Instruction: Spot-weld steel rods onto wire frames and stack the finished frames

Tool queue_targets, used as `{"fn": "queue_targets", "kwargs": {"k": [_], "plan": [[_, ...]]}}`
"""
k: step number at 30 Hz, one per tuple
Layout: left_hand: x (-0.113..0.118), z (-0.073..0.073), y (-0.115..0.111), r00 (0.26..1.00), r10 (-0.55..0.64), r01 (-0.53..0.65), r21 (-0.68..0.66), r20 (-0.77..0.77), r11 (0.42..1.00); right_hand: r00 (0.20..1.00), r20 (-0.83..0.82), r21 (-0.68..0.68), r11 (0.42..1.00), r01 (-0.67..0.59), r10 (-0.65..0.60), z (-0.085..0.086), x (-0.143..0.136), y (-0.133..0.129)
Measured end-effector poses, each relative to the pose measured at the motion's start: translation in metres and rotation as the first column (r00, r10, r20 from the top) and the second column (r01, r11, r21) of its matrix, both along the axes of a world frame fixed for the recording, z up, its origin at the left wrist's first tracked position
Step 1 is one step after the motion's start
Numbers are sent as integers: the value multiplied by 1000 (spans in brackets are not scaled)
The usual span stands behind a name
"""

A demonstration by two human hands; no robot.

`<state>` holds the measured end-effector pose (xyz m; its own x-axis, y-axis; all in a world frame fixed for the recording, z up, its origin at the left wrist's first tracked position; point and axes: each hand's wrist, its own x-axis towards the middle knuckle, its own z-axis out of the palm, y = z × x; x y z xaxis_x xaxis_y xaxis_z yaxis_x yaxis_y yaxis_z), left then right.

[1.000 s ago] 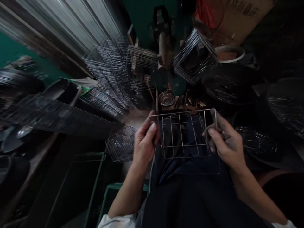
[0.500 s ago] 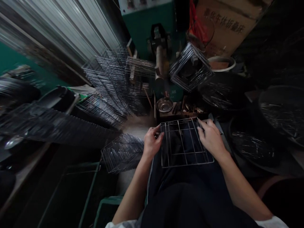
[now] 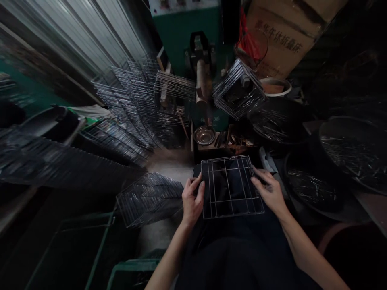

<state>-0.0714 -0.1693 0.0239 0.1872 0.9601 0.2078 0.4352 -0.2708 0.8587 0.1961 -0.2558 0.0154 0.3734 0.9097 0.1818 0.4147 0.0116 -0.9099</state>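
Note:
A rectangular wire rack (image 3: 229,199) lies over my lap, its thin bars crossing in a grid. My left hand (image 3: 193,199) pinches its left edge between thumb and fingers. On the opposite side, my right hand (image 3: 269,188) grips the right edge near the upper corner, thumb and forefinger at the wire. Beyond the rack's far edge sits a small round metal dish (image 3: 204,135) on a ledge, below the green machine (image 3: 186,40) with its metal rod.
Stacked wire racks (image 3: 127,104) stand at the left, with another stack (image 3: 149,197) lower down. More frames (image 3: 237,90) hang right of the machine. Black basins (image 3: 311,187) of metal wire pieces are on the right. A cardboard box (image 3: 281,36) leans behind; green crates (image 3: 133,266) are lower left.
The view has shifted slightly. The rack and both hands appear a little lower in view, and the fingers of my right hand are spread a bit more while staying at the rack's edge.

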Motion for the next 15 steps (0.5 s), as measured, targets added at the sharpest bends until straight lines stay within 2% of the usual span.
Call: {"fn": "queue_targets", "kwargs": {"k": [1, 3, 5, 7, 10, 13, 15], "plan": [[-5, 0, 1, 998, -56, 56, -3, -19, 998, 1000, -5, -14, 1000, -26, 26, -1, 2, -3], [-19, 3, 3, 967, -242, 239, -44, -74, 970, 990, -17, -66, 987, -143, 142, 2, 8, -10], [-31, 6, 5, 885, -444, 431, -117, -137, 895, 949, -33, -134, 940, -314, 312, 9, 14, -18], [-38, 7, 7, 799, -563, 533, -185, -209, 825, 905, -10, -200, 886, -418, 425, 15, 19, -23], [-38, 3, 9, 750, -604, 561, -225, -271, 797, 882, 93, -287, 860, -421, 463, 19, 23, -25], [-34, -2, 9, 748, -618, 577, -223, -243, 786, 873, 181, -310, 869, -386, 453, 16, 23, -22], [-34, -4, 8, 754, -626, 586, -225, -199, 778, 872, 177, -294, 870, -395, 456, 14, 24, -22]]}}
